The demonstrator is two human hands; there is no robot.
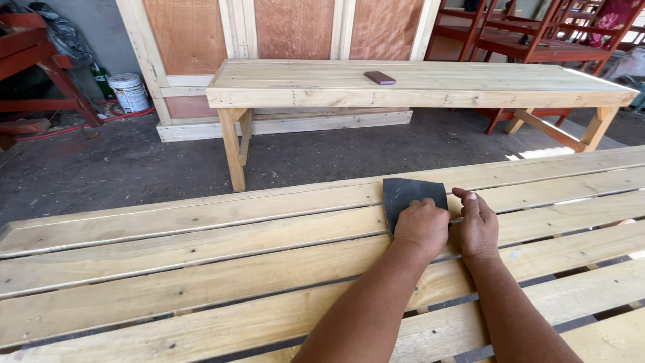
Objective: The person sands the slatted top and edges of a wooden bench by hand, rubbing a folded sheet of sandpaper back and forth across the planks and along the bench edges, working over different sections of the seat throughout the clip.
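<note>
A dark grey sheet of sandpaper (406, 193) lies flat on a pale wooden slatted surface (201, 262) in front of me. My left hand (422, 227) rests closed on the near part of the sheet, pressing it against the planks. My right hand (476, 225) sits just to the right, palm down on the wood, its thumb touching the sheet's right edge. Both forearms reach in from the bottom of the view.
A long wooden bench (416, 84) stands across the floor, with a small dark block (380, 78) on top. Behind it are panelled wooden frames (295, 30), a white bucket (129, 91) at left, and red wooden furniture (537, 40) at right.
</note>
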